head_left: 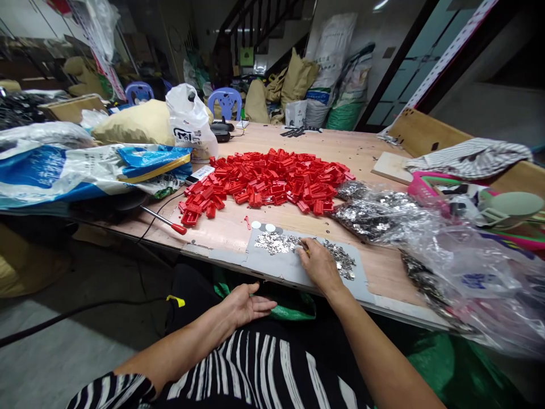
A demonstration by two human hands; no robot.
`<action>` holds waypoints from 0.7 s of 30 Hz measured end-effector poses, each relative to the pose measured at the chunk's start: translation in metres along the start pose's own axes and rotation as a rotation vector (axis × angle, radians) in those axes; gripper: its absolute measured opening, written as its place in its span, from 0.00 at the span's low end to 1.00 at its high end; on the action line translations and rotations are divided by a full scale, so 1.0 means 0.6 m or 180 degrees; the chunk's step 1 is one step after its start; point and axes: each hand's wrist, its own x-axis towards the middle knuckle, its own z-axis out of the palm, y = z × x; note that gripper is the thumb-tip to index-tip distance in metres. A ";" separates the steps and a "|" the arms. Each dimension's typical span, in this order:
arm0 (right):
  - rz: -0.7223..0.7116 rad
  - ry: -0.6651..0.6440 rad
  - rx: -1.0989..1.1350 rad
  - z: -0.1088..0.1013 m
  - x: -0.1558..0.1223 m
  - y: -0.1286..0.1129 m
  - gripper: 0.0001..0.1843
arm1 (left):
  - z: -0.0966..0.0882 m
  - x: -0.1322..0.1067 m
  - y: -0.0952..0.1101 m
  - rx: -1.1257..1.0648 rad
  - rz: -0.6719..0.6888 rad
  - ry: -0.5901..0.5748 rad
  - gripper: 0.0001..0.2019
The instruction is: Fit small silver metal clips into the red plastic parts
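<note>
My left hand [249, 304] is held palm up just below the table's front edge, fingers stretched out and nothing in it. Over the grey mat [293, 265], my right hand [321, 266] has its fingers drawn together, with a small yellowish bit at the tips that I cannot make out. One pile of small shiny metal pieces [276, 242] lies left of these fingers. A second, darker pile of metal pieces [344, 262] is spread on their right. Behind the mat sits a large heap of red plastic parts [276, 176].
Clear plastic bags of metal pieces [374, 216] crowd the right side, beside a pink basket [419, 184]. A red-handled metal rod [176, 227] juts out at the left. Blue and white sacks [80, 170] cover the left end. A green bag [298, 307] hangs below the edge.
</note>
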 end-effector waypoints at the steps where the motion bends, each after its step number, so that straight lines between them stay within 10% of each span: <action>1: 0.0067 0.0051 -0.0126 0.000 0.004 0.001 0.10 | -0.002 -0.004 0.001 0.0074 -0.0003 -0.0053 0.17; 12: 0.0177 -0.0241 -0.0604 -0.018 -0.001 0.019 0.08 | 0.030 -0.075 0.062 0.1122 0.1088 -0.1068 0.14; 21: 0.0246 -0.0154 -0.0820 -0.019 0.013 0.026 0.19 | 0.033 -0.042 0.158 0.2282 0.3400 0.0632 0.08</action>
